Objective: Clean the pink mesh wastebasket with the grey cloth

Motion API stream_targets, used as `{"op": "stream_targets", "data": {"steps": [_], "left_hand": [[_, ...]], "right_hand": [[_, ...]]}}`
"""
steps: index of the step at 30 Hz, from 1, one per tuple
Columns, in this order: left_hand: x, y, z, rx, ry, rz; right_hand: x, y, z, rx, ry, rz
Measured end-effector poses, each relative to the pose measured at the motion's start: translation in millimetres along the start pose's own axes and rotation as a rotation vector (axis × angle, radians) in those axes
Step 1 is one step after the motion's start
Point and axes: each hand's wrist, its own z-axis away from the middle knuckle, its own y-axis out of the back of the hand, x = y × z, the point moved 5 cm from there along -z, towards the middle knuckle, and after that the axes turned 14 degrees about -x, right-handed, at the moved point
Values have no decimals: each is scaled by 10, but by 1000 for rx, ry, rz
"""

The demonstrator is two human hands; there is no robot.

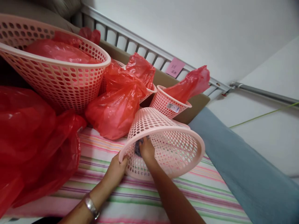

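Note:
A pink perforated plastic basket (168, 137) lies on its side on a striped cloth (130, 199), its mouth toward me. My left hand (116, 169) grips the basket's rim at the lower left. My right hand (146, 148) reaches inside the basket and presses a small dark bluish thing (138, 146) against the inner wall; what that thing is cannot be made out. A metal bracelet (91, 206) is on my left wrist.
Several red plastic bags (116, 102) lie around, one large at the left (30, 146). More pink baskets (56, 74) with red bags stand behind, one small (169, 105). A white railing (140, 46) with a pink note (174, 67) runs along the back. A blue cloth (240, 165) lies at the right.

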Motion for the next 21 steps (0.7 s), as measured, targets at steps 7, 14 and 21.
{"op": "stream_targets", "data": {"steps": [7, 14, 21], "left_hand": [[-44, -132, 63, -47, -29, 79], [-172, -433, 95, -195, -45, 263], [-270, -465, 45, -170, -6, 223]], "right_hand": [[131, -275, 1057, 18, 149, -147], [431, -281, 1081, 36, 66, -121], [252, 83, -54, 100, -35, -79]]}}
